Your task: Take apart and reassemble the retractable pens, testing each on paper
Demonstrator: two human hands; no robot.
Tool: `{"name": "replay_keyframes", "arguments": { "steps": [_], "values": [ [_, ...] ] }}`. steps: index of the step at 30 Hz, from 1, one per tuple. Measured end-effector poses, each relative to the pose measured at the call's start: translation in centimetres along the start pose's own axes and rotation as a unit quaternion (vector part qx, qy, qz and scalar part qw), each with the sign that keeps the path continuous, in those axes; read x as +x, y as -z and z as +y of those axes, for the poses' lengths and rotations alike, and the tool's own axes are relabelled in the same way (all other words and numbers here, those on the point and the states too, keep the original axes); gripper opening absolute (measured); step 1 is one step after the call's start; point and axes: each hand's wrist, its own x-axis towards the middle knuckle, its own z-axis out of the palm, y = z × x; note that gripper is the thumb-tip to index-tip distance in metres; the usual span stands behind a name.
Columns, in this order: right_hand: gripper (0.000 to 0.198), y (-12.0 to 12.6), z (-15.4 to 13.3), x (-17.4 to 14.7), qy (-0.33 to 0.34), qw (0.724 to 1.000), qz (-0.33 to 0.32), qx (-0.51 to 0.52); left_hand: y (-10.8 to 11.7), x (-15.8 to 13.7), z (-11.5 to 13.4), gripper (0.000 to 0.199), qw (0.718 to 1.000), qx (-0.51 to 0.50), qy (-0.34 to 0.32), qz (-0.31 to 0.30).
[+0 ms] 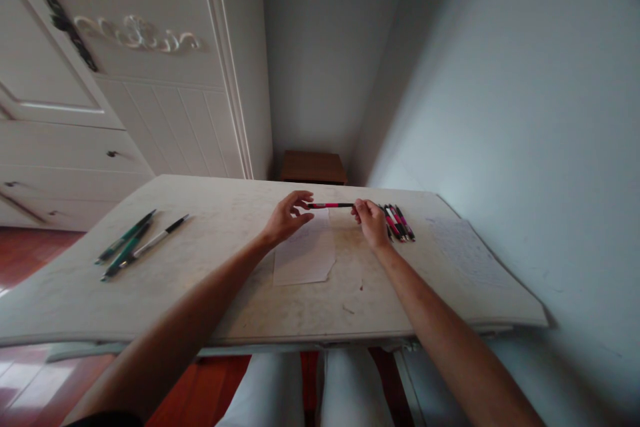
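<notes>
A pink and black pen (332, 205) is held level above the table, its right end pinched in the fingers of my right hand (369, 221). My left hand (289, 217) is at the pen's other end, thumb and fingers apart; whether a fingertip touches the pen is hard to tell. Below the pen lies a sheet of white paper (305, 259) with a torn lower right corner. Just right of my right hand, several pink, black and white pens (399, 221) lie side by side, partly hidden by that hand.
Two green pens (125, 250) and a white and black pen (159, 239) lie on the left of the white table (225, 307). A written sheet (467, 250) rests at the right, beside the wall (540, 147). Beyond the table are a brown wooden box-like piece (313, 165) and a white cabinet (175, 120).
</notes>
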Motion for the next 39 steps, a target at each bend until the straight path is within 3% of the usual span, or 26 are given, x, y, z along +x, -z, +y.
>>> {"name": "replay_keyframes", "arguments": {
  "steps": [2,5,8,10,12,17,20,23,26,31,36,39],
  "values": [
    [0.053,0.01,-0.05,-0.03,0.004,1.0,0.003,0.003,-0.02,-0.05,0.2,0.059,1.0,-0.007,0.007,0.017],
    [0.052,-0.05,-0.03,-0.06,0.005,1.0,-0.002,0.01,0.1,-0.05,0.3,0.043,0.999,0.007,0.039,-0.001],
    [0.051,-0.11,0.09,-0.01,0.003,1.0,-0.01,0.019,0.15,0.02,0.06,0.051,0.997,0.017,0.059,-0.055],
    [0.052,-0.12,0.11,0.02,0.0,1.0,-0.008,0.019,0.08,0.06,-0.06,0.041,0.996,0.001,0.062,-0.06],
    [0.053,-0.1,-0.02,0.01,0.0,1.0,-0.005,0.009,-0.02,0.09,-0.01,0.032,0.998,-0.025,0.05,-0.037],
    [0.055,-0.09,-0.59,-0.13,0.008,1.0,-0.005,0.0,-0.12,0.1,0.3,0.062,0.998,-0.04,0.029,0.041],
    [0.053,-0.08,-0.65,-0.16,0.006,1.0,0.0,0.002,-0.05,0.02,0.19,0.046,0.998,-0.022,0.05,0.004],
    [0.051,-0.06,-0.48,-0.1,0.009,1.0,0.006,0.01,0.01,-0.12,0.18,0.057,0.994,-0.019,0.084,-0.065],
    [0.05,-0.04,-0.37,-0.05,0.01,1.0,0.013,0.017,0.05,-0.16,0.39,0.049,0.989,-0.047,0.105,-0.088],
    [0.052,-0.05,-0.46,-0.1,0.013,1.0,-0.005,0.0,0.13,0.04,0.36,0.029,0.992,-0.089,0.082,-0.026],
    [0.05,-0.05,-0.39,-0.22,0.022,0.999,-0.026,-0.001,0.17,-0.02,0.16,0.016,1.0,0.007,0.01,0.022],
    [0.045,-0.04,-0.53,-0.36,0.013,0.998,-0.051,0.038,0.18,-0.02,0.23,0.012,0.998,0.01,-0.027,0.051]
  ]
}}
